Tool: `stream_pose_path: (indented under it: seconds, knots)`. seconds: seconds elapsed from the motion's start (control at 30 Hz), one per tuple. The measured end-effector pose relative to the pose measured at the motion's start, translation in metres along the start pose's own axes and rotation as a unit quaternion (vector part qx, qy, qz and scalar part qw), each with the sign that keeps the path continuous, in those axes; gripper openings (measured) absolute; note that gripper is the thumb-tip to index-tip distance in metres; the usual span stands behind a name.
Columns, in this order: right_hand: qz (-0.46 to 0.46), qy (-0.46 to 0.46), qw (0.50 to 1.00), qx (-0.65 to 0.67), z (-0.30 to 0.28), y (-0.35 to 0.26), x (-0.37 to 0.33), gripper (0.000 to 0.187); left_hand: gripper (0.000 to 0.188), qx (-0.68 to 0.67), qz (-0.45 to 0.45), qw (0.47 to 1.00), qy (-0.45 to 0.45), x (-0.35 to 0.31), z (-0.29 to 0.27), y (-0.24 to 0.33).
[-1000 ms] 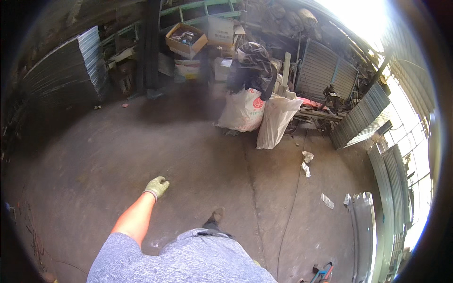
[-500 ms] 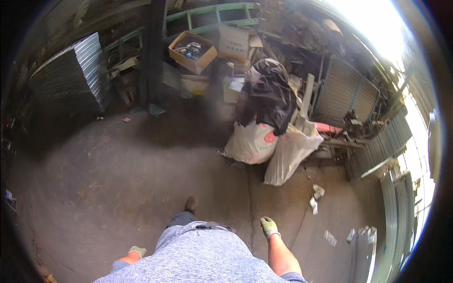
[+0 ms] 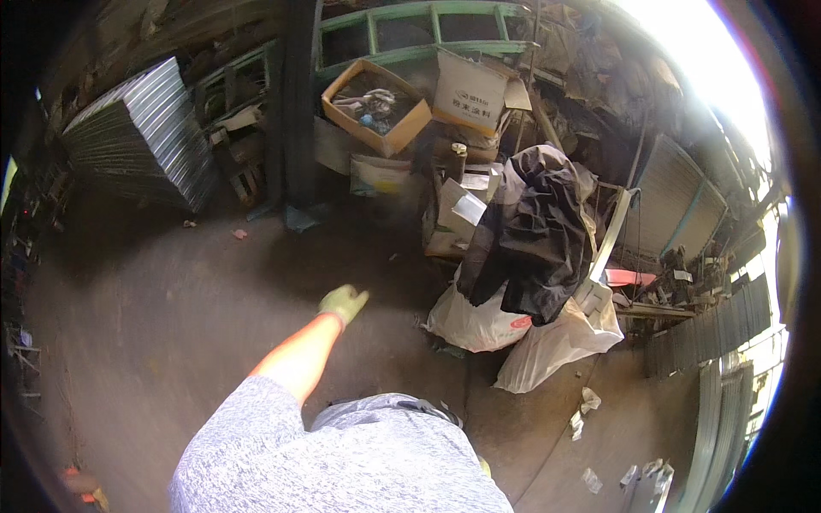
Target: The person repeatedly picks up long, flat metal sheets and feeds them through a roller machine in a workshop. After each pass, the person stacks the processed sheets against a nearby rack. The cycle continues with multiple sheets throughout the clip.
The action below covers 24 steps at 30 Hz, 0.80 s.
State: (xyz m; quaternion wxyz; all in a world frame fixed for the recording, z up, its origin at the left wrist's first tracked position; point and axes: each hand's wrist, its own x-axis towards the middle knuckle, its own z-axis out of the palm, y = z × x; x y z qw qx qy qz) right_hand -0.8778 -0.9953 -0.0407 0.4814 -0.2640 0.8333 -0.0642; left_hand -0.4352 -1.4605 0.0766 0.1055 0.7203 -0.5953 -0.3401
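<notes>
My left hand (image 3: 343, 303), in a pale green work glove, reaches forward over the brown floor. Its fingers are loosely bent and a little apart, with nothing seen in them. Nearest to it on the right are a white sack (image 3: 470, 321) and a black cloth or garment (image 3: 543, 244) draped over it. Beside that leans a second whitish sack (image 3: 556, 350), with pale long pieces sticking out of its top. Of my right hand (image 3: 485, 467) only a sliver of glove shows beside my body; its fingers are hidden.
Behind the sacks are an open carton (image 3: 415, 128) of mixed items, another cardboard box (image 3: 469, 90) and a green ladder (image 3: 406, 47). A dark post (image 3: 299, 111) rises left of them. Corrugated metal sheets (image 3: 167, 128) stand at far left. White scraps (image 3: 590, 398) lie on the right floor.
My left arm has swung up and forward from beside my body. My right hand has drawn back almost out of sight. The sacks and boxes appear nearer and further right.
</notes>
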Motion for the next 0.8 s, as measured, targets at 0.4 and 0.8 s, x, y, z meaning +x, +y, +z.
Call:
stream_pose_path:
  seconds: [0.4, 0.8]
  knots:
    - [-0.016, -0.005, 1.000, -0.012, -0.076, -0.025, 0.173, 0.054, 0.045, -0.172, 0.031, 0.981, 0.082, 0.141, 0.059, 0.167]
    - [-0.011, 0.199, 0.937, 0.287, -0.162, -0.204, 0.225, 0.044, 0.083, -0.092, 0.089, 0.986, 0.107, 0.417, 0.014, 0.316]
